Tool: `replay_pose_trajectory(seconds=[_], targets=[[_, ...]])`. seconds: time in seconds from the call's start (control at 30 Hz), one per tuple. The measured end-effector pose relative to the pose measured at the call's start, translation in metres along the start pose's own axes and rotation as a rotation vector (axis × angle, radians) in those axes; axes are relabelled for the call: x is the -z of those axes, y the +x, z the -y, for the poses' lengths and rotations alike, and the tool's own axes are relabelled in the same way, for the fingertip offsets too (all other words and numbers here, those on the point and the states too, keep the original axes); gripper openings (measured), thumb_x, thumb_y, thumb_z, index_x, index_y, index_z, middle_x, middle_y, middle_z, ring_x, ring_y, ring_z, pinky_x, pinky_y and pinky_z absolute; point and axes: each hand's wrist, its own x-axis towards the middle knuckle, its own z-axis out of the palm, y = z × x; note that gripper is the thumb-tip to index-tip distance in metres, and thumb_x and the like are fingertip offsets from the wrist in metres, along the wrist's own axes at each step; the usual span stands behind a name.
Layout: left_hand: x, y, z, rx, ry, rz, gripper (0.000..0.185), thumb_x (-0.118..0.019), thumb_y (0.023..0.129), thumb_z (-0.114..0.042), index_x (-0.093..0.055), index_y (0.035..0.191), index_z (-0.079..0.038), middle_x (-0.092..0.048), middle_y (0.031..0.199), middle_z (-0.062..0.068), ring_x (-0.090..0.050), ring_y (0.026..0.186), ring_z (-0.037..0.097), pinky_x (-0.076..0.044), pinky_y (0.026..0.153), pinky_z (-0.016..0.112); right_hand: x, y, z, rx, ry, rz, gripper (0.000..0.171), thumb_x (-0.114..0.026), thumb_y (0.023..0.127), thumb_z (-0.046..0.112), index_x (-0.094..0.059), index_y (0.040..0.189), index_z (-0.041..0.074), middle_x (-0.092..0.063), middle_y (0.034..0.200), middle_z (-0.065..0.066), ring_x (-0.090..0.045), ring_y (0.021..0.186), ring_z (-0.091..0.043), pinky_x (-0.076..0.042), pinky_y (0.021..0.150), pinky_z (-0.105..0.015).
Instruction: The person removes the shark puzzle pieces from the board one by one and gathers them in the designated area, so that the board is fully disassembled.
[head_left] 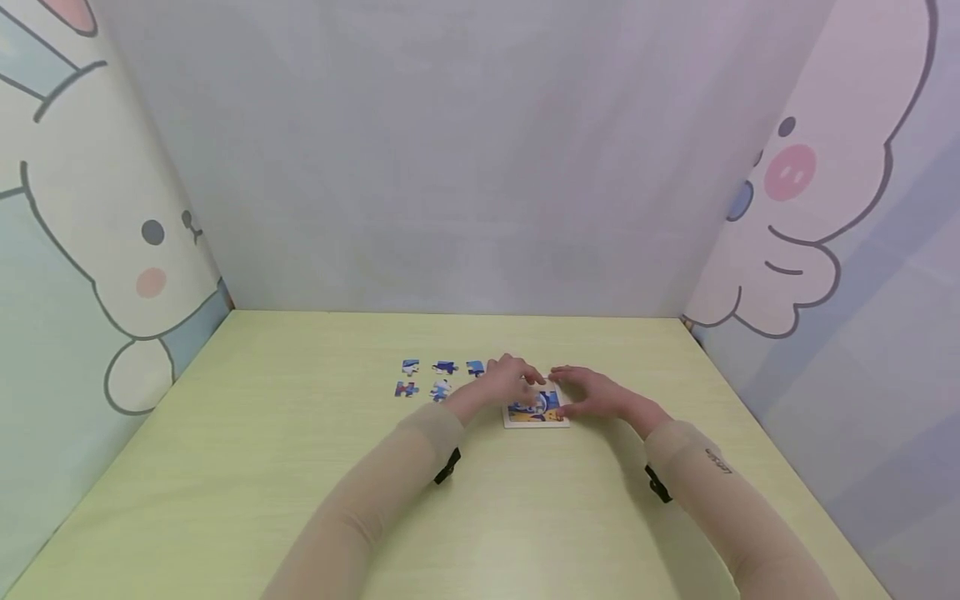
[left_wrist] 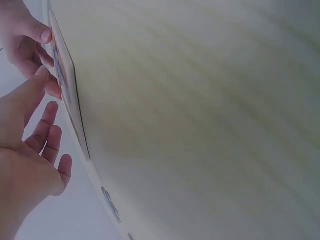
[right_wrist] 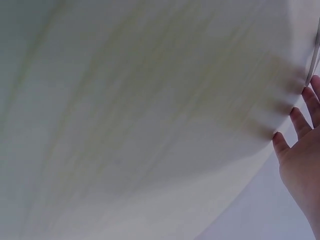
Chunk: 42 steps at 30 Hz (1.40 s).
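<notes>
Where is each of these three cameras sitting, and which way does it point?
Head: worn up high, looking down at table, puzzle board, loose pieces; both forearms and hands show.
Left wrist: low along the tabletop; left hand, board edge, right fingers.
Right wrist: skims the tabletop; right hand only.
Head and left wrist share the board.

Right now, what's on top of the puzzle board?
Both hands sit over the puzzle board: left hand at its far-left part, right hand at its right edge. A blue and yellow picture shows between them. Whatever lies under the fingers is hidden.
</notes>
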Motion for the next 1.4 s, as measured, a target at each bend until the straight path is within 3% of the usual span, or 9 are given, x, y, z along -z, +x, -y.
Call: replay_pose_trajectory(seconds=[0.23,0.57,1.0,1.2,1.4], targets=[[-0.007,0.007,0.003,-0.045,0.104,0.038,0.041,-0.075,0.080,-0.033,-0.065,0.119,-0.030,-0.061,0.099,-0.010,-0.045,0.097,0.011,-0.030,0.091,0.039,-0.001,-0.003,0.001,0.030,0.010,-0.016,0.071,-0.070,0.083,0.040,-0.043,0.141,0.010,-0.035,0.150,-0.012,-0.025,0.139,-0.037,-0.018,0.110,-0.056],[-0.011,0.009,0.003,-0.052,0.095,0.062,0.037,-0.073,0.081,-0.034,-0.067,0.118,-0.027,-0.059,0.112,-0.006,-0.044,0.104,0.013,-0.029,0.096,0.041,-0.003,-0.004,0.000,0.053,-0.004,-0.031,0.069,-0.070,0.084,0.039,-0.044,0.140,0.009,-0.036,0.149,-0.013,-0.027,0.138,-0.038,-0.019,0.110,-0.057],[-0.009,0.008,0.006,-0.048,0.045,0.046,0.034,-0.074,0.080,-0.034,-0.067,0.114,-0.030,-0.059,0.108,-0.009,-0.044,0.105,0.013,-0.028,0.099,0.042,-0.004,-0.001,-0.005,0.045,-0.026,-0.025,0.070,-0.068,0.084,0.043,-0.043,0.141,0.012,-0.035,0.150,-0.010,-0.026,0.140,-0.035,-0.019,0.110,-0.055],[-0.010,0.012,0.010,-0.072,-0.049,0.031,0.032,-0.075,0.081,-0.027,-0.067,0.111,-0.031,-0.060,0.091,-0.015,-0.048,0.095,0.009,-0.026,0.101,0.046,-0.003,-0.003,0.000,0.064,-0.025,-0.032,0.071,-0.069,0.084,0.042,-0.043,0.140,0.008,-0.036,0.149,-0.014,-0.027,0.138,-0.038,-0.019,0.110,-0.056],[-0.009,0.014,0.012,-0.083,-0.135,0.036,0.026,-0.071,0.085,-0.020,-0.066,0.109,-0.029,-0.062,0.086,-0.018,-0.055,0.088,0.004,-0.024,0.105,0.046,-0.003,-0.004,0.000,0.064,-0.037,-0.036,0.070,-0.068,0.084,0.041,-0.043,0.141,0.009,-0.035,0.149,-0.012,-0.027,0.139,-0.035,-0.019,0.111,-0.054]])
